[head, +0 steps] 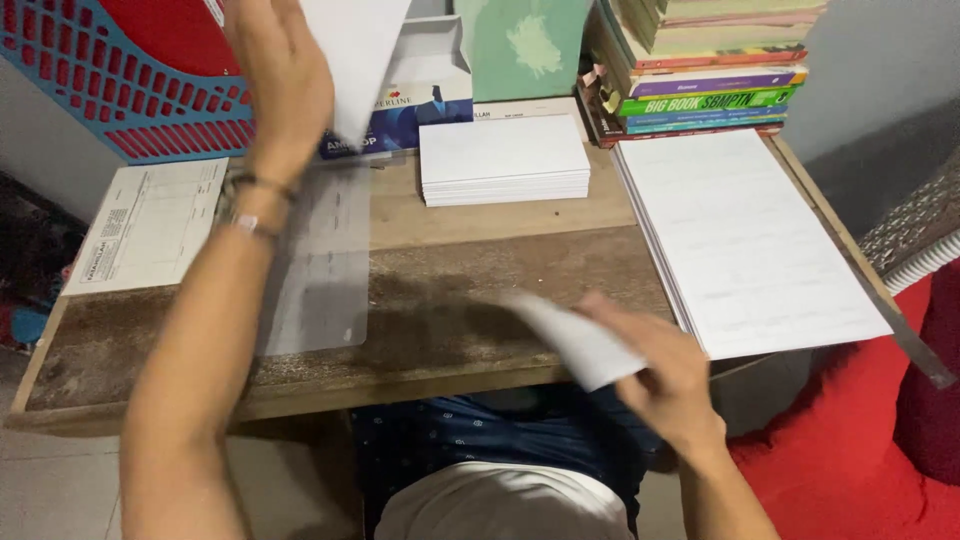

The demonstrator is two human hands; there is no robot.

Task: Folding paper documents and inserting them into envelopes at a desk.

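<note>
At the far left edge, a pale tiled floor shows below a worn wooden counter (440, 330), its top scuffed and dark in the middle, with a grey wall behind. One blue and red plastic lattice basket (120, 90) leans at the back left corner; what it holds cannot be made out. Just beneath it lies one printed form (150, 225) flat on the counter, and beside that one clear plastic sleeve (320, 265), also flat. Above the sleeve the left hand (280, 75) is raised, fingers closed on the edge of one white sheet (355, 55) held up off the counter near the back. Behind it stands a blue and white box (410, 110), open at the top, contents hidden, and next to that a pale green card (525, 45) stands upright. One short stack of small white sheets (505, 160) sits in the middle at the back. Lower down, near the front edge, the right hand (665, 375) grips one folded white paper (580, 345), blurred, just above the counter. To the right lies one tall stack of large white sheets (755, 245), reaching the counter's right edge, and behind it a pile of books (710, 75), at least six. Red fabric (860, 440) covers the floor at the lower right.
</note>
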